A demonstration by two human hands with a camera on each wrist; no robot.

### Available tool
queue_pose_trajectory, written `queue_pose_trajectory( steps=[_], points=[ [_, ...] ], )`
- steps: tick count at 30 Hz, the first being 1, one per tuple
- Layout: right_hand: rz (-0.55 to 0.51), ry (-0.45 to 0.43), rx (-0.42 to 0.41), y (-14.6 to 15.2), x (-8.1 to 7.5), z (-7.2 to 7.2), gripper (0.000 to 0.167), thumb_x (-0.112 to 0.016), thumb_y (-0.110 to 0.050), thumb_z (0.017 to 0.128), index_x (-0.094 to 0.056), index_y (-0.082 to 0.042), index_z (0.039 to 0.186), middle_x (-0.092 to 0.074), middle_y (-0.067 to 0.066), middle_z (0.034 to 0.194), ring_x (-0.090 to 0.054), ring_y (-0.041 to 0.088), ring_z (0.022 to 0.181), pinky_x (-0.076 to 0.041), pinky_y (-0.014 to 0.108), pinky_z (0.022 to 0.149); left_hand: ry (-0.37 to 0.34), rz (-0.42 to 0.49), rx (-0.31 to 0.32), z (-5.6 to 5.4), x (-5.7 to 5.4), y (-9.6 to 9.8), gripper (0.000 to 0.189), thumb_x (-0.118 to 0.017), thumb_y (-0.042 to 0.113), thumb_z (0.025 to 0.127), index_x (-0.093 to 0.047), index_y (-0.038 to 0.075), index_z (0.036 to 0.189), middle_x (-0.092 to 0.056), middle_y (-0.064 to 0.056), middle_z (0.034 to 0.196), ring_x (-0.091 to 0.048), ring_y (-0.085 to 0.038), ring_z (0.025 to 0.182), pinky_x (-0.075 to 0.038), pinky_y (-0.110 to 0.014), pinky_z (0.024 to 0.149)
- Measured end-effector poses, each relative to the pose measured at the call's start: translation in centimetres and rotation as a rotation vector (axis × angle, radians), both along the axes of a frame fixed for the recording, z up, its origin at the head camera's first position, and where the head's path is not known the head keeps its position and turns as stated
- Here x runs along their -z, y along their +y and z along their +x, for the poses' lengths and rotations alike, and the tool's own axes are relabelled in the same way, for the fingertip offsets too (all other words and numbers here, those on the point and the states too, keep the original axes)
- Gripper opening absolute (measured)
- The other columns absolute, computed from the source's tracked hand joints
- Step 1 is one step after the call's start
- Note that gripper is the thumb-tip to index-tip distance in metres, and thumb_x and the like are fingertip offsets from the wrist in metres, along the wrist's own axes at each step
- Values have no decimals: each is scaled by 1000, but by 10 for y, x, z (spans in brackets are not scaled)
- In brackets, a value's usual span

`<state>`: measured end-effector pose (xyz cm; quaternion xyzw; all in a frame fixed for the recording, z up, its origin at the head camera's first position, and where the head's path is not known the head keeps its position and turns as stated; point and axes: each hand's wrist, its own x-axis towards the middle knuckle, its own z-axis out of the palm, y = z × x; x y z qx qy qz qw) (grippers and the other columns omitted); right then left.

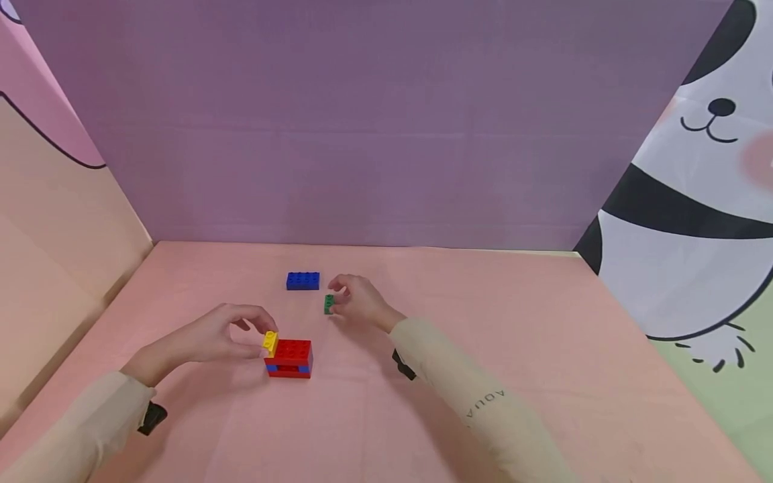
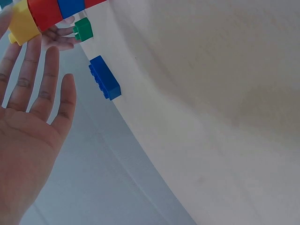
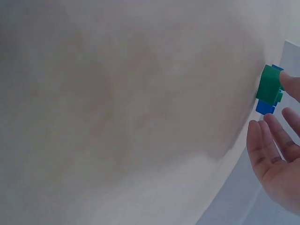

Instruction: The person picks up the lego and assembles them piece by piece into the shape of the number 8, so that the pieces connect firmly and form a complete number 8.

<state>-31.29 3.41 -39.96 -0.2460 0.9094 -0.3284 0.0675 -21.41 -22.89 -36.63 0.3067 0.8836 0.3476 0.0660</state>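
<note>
My left hand [image 1: 214,333] pinches a yellow brick [image 1: 270,343] between thumb and fingers, at the left end on top of a stack. That stack of red bricks [image 1: 293,350] has blue pieces between its red layers. In the left wrist view the yellow brick [image 2: 23,23] lies against the fingers of my left hand [image 2: 35,108]. Farther back, my right hand [image 1: 360,302] is at a small green brick [image 1: 329,304]. The right wrist view has the thumb over the edge of the green brick [image 3: 269,85], while the other fingers of my right hand [image 3: 276,159] stay apart from it.
A blue brick [image 1: 303,281] with two rows of studs lies behind the green one, left of my right hand. The pink tabletop [image 1: 483,322] meets a purple backdrop [image 1: 386,127] at its far edge. A panda print [image 1: 682,194] covers the right side.
</note>
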Motion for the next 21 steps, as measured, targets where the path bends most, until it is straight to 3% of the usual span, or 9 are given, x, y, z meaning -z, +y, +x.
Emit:
queue_pose_trajectory(
  steps=[11, 21],
  points=[
    [13, -96, 20, -3, 3, -3, 39, -71, -10, 78, -56, -11, 114, -60, 5, 110, -58, 15, 90, -51, 23, 80, -31, 3, -7, -1, 0, -1, 29, -74, 24, 75, -60, 27, 100, -62, 11, 97, -57, -20, 96, -46, -47, 84],
    [41, -67, 23, -5, 6, -3, 32, -72, -13, 78, -60, -13, 108, -62, 2, 102, -57, 15, 89, -50, 23, 82, -29, 2, -3, -2, 2, -1, 29, -74, 24, 75, -60, 28, 100, -62, 11, 97, -57, -15, 95, -46, -47, 83]
  ],
)
